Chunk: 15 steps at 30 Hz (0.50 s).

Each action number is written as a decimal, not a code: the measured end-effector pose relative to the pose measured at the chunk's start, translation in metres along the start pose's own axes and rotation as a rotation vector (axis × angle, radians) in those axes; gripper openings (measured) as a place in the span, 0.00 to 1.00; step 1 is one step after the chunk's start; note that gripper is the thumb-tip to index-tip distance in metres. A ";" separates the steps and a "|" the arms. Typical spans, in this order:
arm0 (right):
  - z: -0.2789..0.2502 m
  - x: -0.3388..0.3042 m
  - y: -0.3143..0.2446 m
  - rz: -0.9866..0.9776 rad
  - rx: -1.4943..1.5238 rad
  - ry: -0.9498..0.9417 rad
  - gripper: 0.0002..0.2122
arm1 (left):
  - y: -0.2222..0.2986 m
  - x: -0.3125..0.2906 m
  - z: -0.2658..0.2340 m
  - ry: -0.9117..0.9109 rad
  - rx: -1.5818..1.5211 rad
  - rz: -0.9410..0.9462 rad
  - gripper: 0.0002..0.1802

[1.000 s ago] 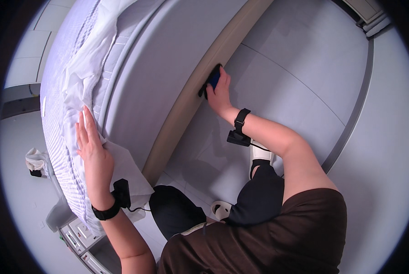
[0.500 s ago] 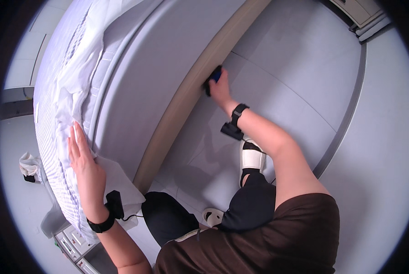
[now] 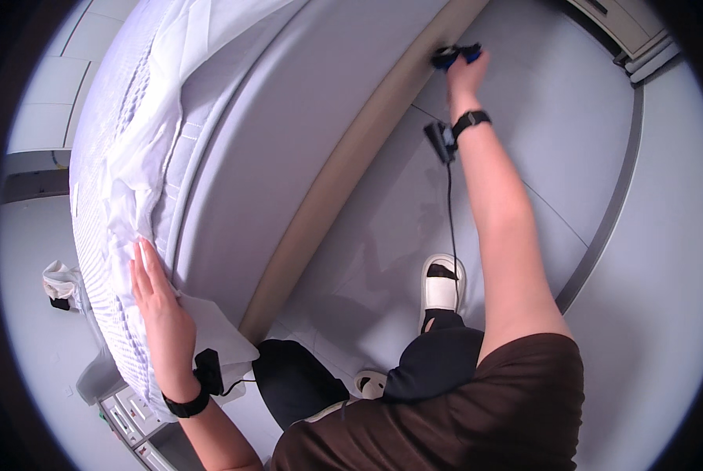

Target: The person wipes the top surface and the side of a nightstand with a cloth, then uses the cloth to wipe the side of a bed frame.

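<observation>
My right hand (image 3: 467, 74) is stretched far forward, its fingers wrapped round a small black-and-blue brush (image 3: 455, 55). The brush is against the tan lower rail (image 3: 367, 118) of the bed, low above the floor. Motion smears it somewhat. My left hand (image 3: 167, 314) lies flat with its fingers straight on the bed's edge, touching the rumpled white sheet (image 3: 135, 173). Between sheet and rail runs the bed's grey padded side (image 3: 288, 118). Each wrist wears a black strap with a small black device.
Grey floor tiles (image 3: 524, 125) lie right of the bed, along a wall with a dark skirting strip (image 3: 614, 212). A drawer cabinet (image 3: 622, 23) stands at the far right. My feet in white slippers (image 3: 443, 286) are below me. White drawers (image 3: 131, 416) and bundled cloth (image 3: 61, 282) show at the left.
My right hand has slid the brush forward along the rail, away from me, and the arm has straightened. The left hand stays flat on the bed's edge. The view has shifted slightly.
</observation>
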State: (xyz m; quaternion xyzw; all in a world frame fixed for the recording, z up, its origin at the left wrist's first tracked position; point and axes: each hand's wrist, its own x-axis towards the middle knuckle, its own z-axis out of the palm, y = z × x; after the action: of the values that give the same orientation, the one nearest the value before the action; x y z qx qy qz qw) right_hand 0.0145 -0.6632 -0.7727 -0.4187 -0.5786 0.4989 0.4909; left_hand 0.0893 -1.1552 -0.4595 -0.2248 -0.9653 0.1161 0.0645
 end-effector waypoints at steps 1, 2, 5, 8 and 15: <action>0.001 0.021 -0.005 -0.050 -0.025 0.055 0.17 | 0.002 0.002 0.001 -0.002 -0.002 0.004 0.43; 0.004 0.041 -0.006 -0.101 -0.049 0.109 0.18 | 0.004 0.003 0.000 -0.011 0.007 0.015 0.43; 0.012 0.072 0.001 -0.088 -0.044 -0.083 0.21 | 0.007 0.004 -0.002 -0.030 0.017 0.014 0.42; 0.022 0.053 -0.001 -0.150 -0.191 -0.198 0.23 | 0.001 0.003 -0.001 -0.043 0.027 0.003 0.42; -0.004 -0.056 0.004 -0.215 -0.277 -0.336 0.27 | -0.003 0.005 0.005 0.004 0.019 0.034 0.45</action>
State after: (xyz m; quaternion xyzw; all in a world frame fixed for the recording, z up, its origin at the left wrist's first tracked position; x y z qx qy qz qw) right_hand 0.0277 -0.7167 -0.7853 -0.3289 -0.7564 0.4223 0.3760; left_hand 0.0827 -1.1566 -0.4628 -0.2409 -0.9601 0.1258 0.0663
